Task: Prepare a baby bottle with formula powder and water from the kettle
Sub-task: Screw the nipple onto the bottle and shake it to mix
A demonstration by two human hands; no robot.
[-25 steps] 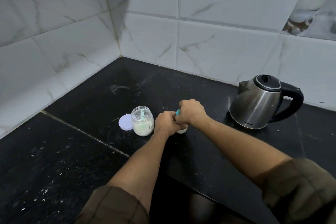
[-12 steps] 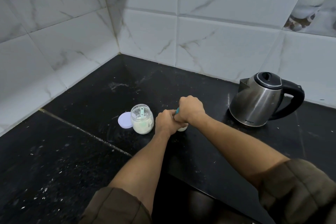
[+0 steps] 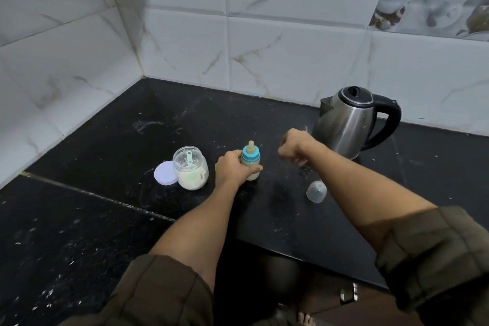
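Note:
A small baby bottle (image 3: 251, 160) with a teal collar and a cream teat stands upright on the black counter (image 3: 105, 219). My left hand (image 3: 232, 168) is wrapped around its body from the left. My right hand (image 3: 295, 147) hovers to the right of the bottle, fingers loosely curled with nothing in them. A clear glass jar (image 3: 190, 171) of white formula powder, with a pale green scoop inside, stands open to the left. The steel kettle (image 3: 349, 127) with a black handle sits at the right, lid shut.
The jar's white lid (image 3: 165, 173) lies flat beside the jar on its left. A clear bottle cap (image 3: 316, 191) lies on the counter under my right forearm. White tiled walls meet in a corner behind. The counter's front edge runs below my arms.
My right hand has come off the bottle's top and moved right, towards the kettle. The teat and collar now show. The camera has tipped lower.

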